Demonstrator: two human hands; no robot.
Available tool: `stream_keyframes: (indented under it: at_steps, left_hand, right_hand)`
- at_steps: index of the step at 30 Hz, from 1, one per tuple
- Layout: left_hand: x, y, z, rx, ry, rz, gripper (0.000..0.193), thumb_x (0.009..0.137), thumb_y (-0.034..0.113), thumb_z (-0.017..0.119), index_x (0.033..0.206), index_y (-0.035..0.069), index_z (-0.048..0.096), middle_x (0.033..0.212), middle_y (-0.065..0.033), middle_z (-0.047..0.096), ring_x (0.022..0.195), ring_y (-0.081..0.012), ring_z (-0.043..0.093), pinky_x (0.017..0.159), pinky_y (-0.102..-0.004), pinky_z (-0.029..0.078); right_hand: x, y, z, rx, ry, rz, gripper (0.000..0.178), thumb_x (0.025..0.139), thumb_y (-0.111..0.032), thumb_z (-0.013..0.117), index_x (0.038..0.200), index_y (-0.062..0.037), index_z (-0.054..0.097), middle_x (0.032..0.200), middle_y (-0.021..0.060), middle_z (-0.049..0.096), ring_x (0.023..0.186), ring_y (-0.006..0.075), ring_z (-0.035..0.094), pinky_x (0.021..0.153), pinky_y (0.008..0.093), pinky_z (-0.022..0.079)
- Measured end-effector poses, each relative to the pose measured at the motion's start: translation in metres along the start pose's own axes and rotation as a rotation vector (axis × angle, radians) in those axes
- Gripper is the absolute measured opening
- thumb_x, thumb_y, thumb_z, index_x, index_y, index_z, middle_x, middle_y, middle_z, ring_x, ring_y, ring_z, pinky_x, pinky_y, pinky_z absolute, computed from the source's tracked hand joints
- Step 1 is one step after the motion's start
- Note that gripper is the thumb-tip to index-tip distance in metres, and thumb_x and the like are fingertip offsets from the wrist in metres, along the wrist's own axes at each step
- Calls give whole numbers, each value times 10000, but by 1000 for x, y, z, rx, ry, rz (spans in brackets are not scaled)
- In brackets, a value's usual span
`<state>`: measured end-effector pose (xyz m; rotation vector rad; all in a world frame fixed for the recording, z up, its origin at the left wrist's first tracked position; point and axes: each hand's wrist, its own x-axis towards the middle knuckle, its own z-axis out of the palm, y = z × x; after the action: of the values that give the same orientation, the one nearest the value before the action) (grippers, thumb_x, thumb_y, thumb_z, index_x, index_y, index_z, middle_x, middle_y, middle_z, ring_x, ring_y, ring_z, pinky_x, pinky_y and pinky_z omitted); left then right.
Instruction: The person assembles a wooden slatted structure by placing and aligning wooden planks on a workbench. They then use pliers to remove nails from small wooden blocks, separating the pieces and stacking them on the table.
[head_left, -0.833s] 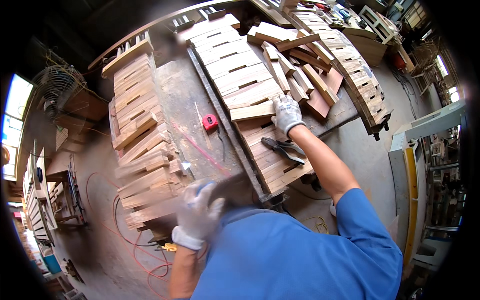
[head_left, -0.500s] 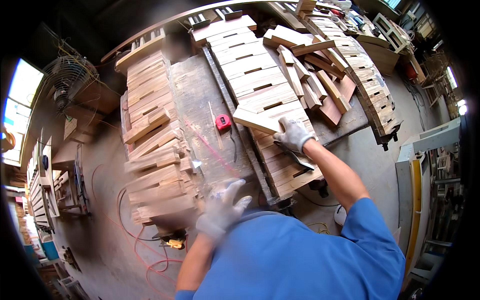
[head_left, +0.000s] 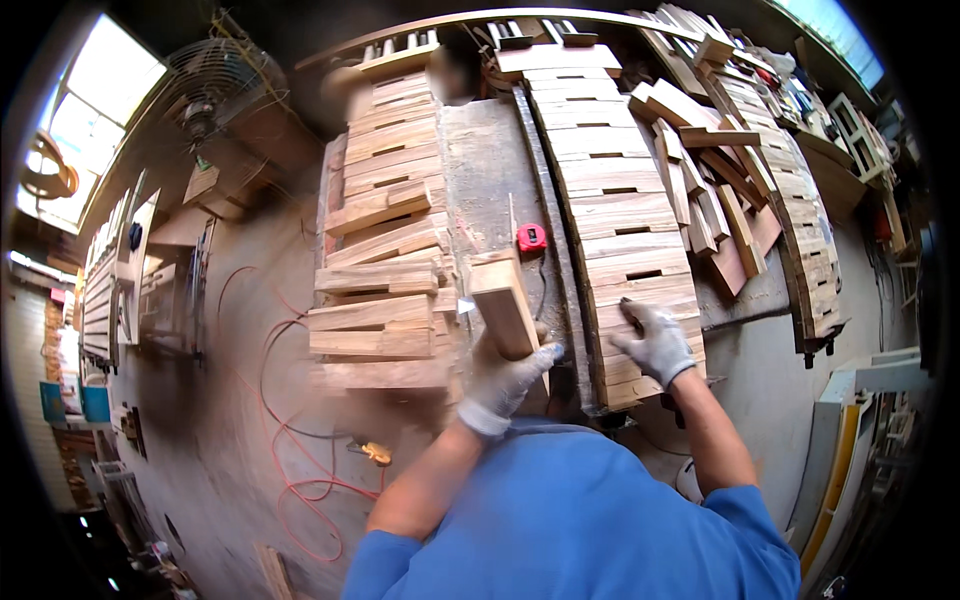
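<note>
A short, thick wooden block (head_left: 505, 305) stands tilted in my left hand (head_left: 500, 385), its end pointing away from me. The gloved fingers are closed round its near part, above the gap between two rows of wood. My right hand (head_left: 655, 345), also gloved, rests at the near end of the middle row of boards (head_left: 625, 215), fingers apart beside a dark slot. To the left, a row of wooden pieces (head_left: 370, 310) lies partly askew. Between the rows, a red tape measure (head_left: 531, 237) sits on the bench top (head_left: 485, 150).
Loose wooden blocks (head_left: 735, 215) are heaped right of the middle row, with another slotted row (head_left: 795, 200) beyond. Red hose (head_left: 285, 430) and a yellow tool (head_left: 376, 453) lie at floor level on the left. A wire-caged fan (head_left: 205, 85) stands far left.
The block that my right hand held over the middle row is gone from it. My left hand, empty before, now grips a block. The view has swung left.
</note>
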<state>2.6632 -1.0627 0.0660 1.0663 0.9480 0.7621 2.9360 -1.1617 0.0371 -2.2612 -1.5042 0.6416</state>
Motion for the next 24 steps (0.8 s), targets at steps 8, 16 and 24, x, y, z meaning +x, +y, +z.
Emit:
stream_keyframes:
  at_steps: [8, 16, 24]
  left_hand:
    - [-6, 3, -21, 81, -147, 56, 604, 812, 171, 962, 1281, 50, 600, 1000, -22, 719, 910, -123, 685, 817, -308, 582]
    - [4, 5, -40, 271, -187, 133, 763, 785, 387, 962, 1360, 30, 609, 1087, -97, 755, 970, -202, 721, 890, -385, 589]
    - [4, 24, -33, 541, -185, 370, 584, 814, 176, 885, 1310, 10, 625, 1071, -155, 758, 978, -276, 738, 865, -402, 580]
  right_hand:
    - [-7, 68, -1, -491, -88, 275, 737, 763, -527, 882, 1258, -24, 667, 1198, 228, 706, 1148, 406, 677, 1031, 480, 533]
    - [-7, 70, -7, 630, -200, 601, 379, 872, -328, 777, 1063, -12, 689, 757, 102, 664, 726, 265, 698, 668, 395, 561]
    - [-32, 3, -48, 1482, -515, 166, 616, 1001, -382, 659, 1376, 98, 572, 1006, 216, 728, 864, 317, 737, 798, 435, 602]
